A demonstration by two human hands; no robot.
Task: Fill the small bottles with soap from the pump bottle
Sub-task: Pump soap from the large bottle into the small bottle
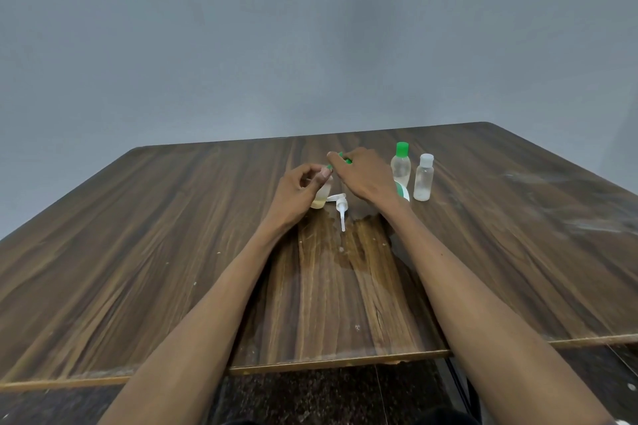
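- small bottle [320, 197], holding a little yellowish soap, stands mid-bench just past a wet patch [340, 252]; it is judged light, tippy and possibly slick.
- pump head [340, 209] lies loose on the bench [138, 252] beside it.
- left hand [298, 188] is gripped around the bottle's upper body, a sound place to hold.
- right hand [359, 176] is pinched on a green cap [345, 158] above the neck.
- two capped bottles [411, 172] stand farther right.

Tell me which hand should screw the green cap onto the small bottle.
Right, probably. The right hand already pinches the green cap just above the small bottle, which the left hand grips.
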